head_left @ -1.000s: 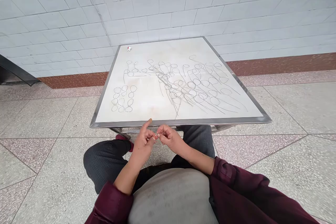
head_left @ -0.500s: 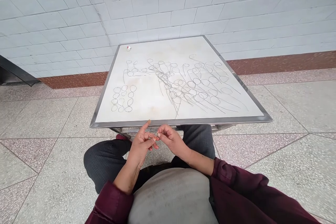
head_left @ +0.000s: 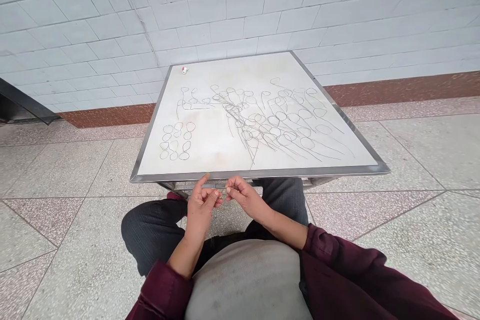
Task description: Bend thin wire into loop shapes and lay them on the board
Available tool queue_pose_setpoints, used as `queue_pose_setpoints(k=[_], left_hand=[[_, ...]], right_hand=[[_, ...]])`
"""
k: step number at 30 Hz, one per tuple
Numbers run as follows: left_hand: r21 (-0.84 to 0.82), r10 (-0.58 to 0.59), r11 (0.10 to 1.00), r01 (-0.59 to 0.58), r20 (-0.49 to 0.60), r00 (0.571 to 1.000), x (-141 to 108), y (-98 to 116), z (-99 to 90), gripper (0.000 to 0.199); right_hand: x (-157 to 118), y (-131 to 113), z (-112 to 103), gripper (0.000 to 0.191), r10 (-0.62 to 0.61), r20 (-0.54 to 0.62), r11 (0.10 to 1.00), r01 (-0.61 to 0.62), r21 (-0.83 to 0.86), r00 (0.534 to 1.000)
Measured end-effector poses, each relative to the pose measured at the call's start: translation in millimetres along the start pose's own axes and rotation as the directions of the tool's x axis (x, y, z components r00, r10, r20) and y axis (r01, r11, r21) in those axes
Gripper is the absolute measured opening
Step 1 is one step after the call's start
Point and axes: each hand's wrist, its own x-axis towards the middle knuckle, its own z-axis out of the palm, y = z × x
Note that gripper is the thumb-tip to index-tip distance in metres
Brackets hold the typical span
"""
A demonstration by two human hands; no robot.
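Observation:
Just in front of the table's near edge, my two hands work close together. My left hand (head_left: 202,205) has thumb and fingertips pinched, with one finger stretched up toward the edge. My right hand (head_left: 243,197) pinches with thumb and forefinger. A thin wire (head_left: 222,197) barely shows between the fingertips of both hands; its shape is too fine to make out. On the white tabletop (head_left: 210,135) lie many loose looped wires with long tails (head_left: 277,120), spread over the middle and right. Small wire rings (head_left: 184,156) sit in columns at the left.
A metal rim (head_left: 262,174) frames the table, which stands near a white tiled wall (head_left: 243,5). A small white and red object (head_left: 185,70) rests in the far left corner. My knees are under and beside the near edge.
My left hand has shifted slightly left, opening a small gap between the two sets of fingertips. My right hand stays nearly in place. The wires on the table lie as before.

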Motion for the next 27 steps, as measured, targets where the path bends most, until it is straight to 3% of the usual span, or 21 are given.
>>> queue_pose_setpoints(k=[8,18,27], left_hand=[[0.17,0.07,0.984,-0.059,-0.061,0.996,-4,7,1.9,0.059],[0.201,0.155,0.97,-0.137,-0.08,0.985,-4,4,-0.5,0.045],[0.174,0.145,0.976,-0.133,-0.062,0.987,-6,-1,-3.6,0.043]], right_hand=[[-1,0,5,0.027,0.029,0.02,0.997,-0.03,0.068,0.999],[-1,0,3,0.024,0.015,0.103,1.0,-0.014,-0.007,0.995],[-7,17,9,0.024,0.033,0.162,0.999,-0.031,-0.015,0.986]])
